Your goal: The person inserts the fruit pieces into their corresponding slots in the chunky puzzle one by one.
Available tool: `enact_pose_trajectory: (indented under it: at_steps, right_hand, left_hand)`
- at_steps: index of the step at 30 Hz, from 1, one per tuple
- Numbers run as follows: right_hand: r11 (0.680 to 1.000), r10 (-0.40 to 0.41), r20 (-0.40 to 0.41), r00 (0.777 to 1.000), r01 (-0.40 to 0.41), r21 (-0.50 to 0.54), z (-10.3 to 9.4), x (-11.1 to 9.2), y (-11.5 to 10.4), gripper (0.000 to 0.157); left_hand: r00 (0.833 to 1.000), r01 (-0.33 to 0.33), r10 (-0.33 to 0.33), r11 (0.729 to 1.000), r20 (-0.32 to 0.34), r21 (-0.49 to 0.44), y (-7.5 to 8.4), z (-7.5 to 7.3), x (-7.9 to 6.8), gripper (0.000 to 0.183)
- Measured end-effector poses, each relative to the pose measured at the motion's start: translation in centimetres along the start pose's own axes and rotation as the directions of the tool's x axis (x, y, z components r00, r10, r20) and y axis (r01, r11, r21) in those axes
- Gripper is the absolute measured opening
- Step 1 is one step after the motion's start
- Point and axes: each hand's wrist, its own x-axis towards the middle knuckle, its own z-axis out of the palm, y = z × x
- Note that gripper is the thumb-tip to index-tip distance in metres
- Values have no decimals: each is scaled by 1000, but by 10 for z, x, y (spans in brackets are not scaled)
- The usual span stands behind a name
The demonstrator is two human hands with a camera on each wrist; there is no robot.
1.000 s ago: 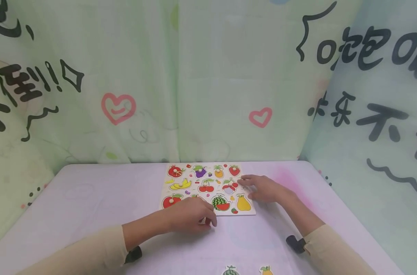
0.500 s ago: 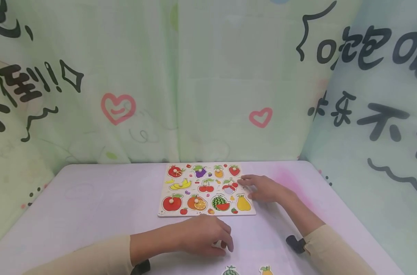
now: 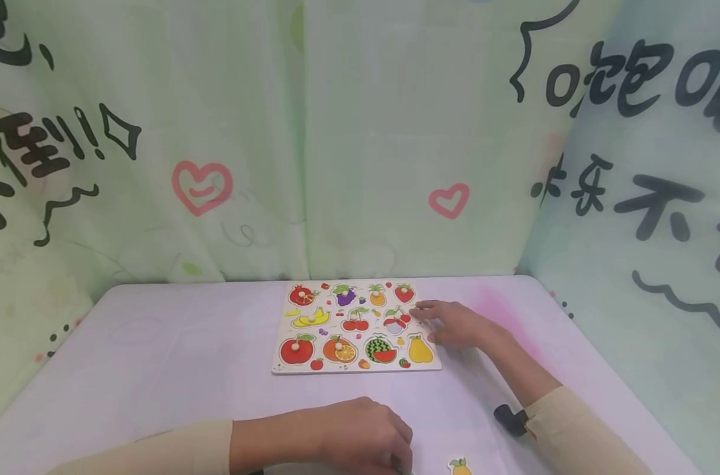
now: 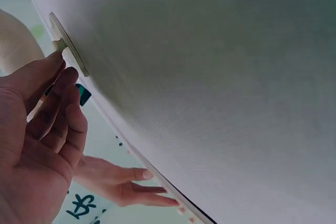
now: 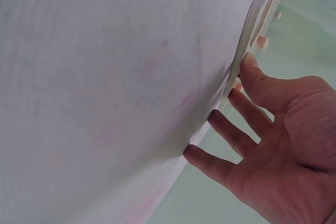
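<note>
My left hand [image 3: 365,439] is low in the head view, over the near part of the table. In the left wrist view its thumb and a finger pinch the small knob [image 4: 59,44] of a flat puzzle piece [image 4: 73,51], seen edge-on. That piece is mostly hidden in the head view, where a watermelon piece lay. My right hand [image 3: 457,324] rests at the right edge of the fruit puzzle board [image 3: 330,333], its fingers extended. In the right wrist view the thumb touches the board's edge [image 5: 244,51] while other fingertips meet the tablecloth.
A yellow fruit piece [image 3: 459,467] with a green leaf lies at the bottom of the head view, right of my left hand. The table [image 3: 175,349] has a pale cloth; a printed curtain [image 3: 360,152] stands behind the board.
My left hand has moved from the board's front edge toward me and slightly right, down to the watermelon piece, whose knob it now pinches. My right hand has stayed in place.
</note>
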Motion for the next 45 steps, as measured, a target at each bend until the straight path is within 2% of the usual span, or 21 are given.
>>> enact_pose_trajectory:
  at_steps: [8, 16, 27, 32, 36, 45]
  right_hand:
    - [1000, 25, 1, 1000, -25, 10, 0, 0, -1, 61]
    - [1000, 16, 1, 1000, -16, 9, 1, 1, 0, 61]
    - [1000, 18, -2, 1000, -18, 2, 1, 0, -1, 62]
    - [1000, 17, 3, 1000, -17, 11, 0, -1, -1, 60]
    - [1000, 15, 3, 1000, -15, 7, 0, -1, -1, 59]
    - [1000, 29, 3, 1000, -29, 12, 0, 0, -2, 60]
  left_hand:
    - [999, -17, 15, 999, 46, 35, 6, 1, 3, 15]
    - [997, -18, 14, 998, 72, 60, 10, 3, 7, 17]
    - [997, 1, -3, 1000, 80, 23, 8, 2, 8, 17]
    - [999, -2, 1, 1000, 42, 5, 3, -1, 8, 17]
    - [1000, 0, 1, 999, -8, 49, -3, -6, 7, 14]
    - [996, 68, -63, 995, -66, 70, -27, -20, 3, 14]
